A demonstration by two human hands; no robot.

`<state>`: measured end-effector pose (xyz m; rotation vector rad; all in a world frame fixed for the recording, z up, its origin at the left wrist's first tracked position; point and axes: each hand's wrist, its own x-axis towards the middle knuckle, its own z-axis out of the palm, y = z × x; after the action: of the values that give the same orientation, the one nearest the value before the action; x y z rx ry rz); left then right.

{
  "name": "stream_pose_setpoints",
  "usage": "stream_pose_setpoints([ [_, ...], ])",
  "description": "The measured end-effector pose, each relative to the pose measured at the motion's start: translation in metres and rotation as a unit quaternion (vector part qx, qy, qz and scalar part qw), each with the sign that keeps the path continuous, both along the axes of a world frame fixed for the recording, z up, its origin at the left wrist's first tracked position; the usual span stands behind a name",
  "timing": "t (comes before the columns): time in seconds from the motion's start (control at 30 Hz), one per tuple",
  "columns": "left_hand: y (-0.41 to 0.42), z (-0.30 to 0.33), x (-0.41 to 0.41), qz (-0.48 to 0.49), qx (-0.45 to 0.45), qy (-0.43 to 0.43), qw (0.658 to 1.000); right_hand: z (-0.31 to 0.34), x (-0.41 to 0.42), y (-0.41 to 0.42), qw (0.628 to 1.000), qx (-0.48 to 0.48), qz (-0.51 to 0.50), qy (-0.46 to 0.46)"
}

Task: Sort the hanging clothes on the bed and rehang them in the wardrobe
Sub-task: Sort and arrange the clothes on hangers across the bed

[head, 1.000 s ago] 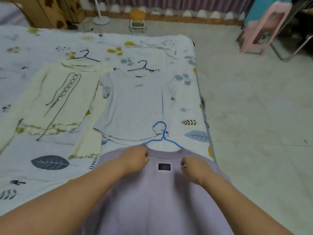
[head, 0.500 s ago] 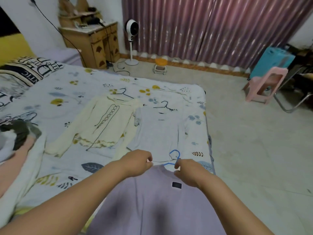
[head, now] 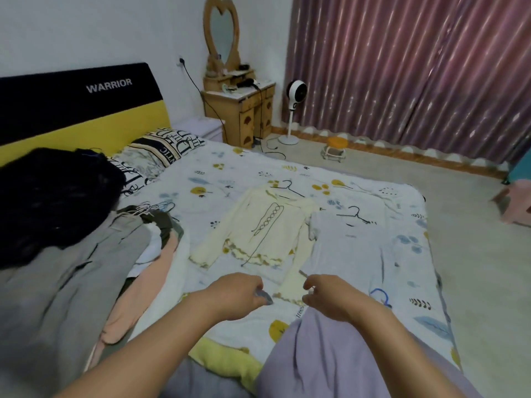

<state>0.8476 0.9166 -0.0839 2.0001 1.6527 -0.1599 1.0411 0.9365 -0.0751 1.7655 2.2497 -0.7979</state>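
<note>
Both forearms reach forward, left hand (head: pixel 238 294) and right hand (head: pixel 330 297) with fingers curled, knuckles up
</note>
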Motion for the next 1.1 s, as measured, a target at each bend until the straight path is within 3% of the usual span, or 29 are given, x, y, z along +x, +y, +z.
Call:
stream_pose_setpoints([
  [0.3, -0.063, -0.001, -0.178, 0.076, -0.014, 0.025, 0.997, -0.014, -0.159, -0.030, 0.998, -0.011, 0.061, -0.003],
  [0.57, -0.086, -0.012, -0.270, 0.150, -0.063, 0.025, 0.986, -0.018, -0.244, -0.028, 0.993, -0.034, 0.116, -0.002],
  [1.1, 0.022, -0.042, -0.370, 0.273, -0.052, 0.017, 0.961, -0.040, -0.358, 0.117, 0.982, -0.032, 0.184, -0.007],
])
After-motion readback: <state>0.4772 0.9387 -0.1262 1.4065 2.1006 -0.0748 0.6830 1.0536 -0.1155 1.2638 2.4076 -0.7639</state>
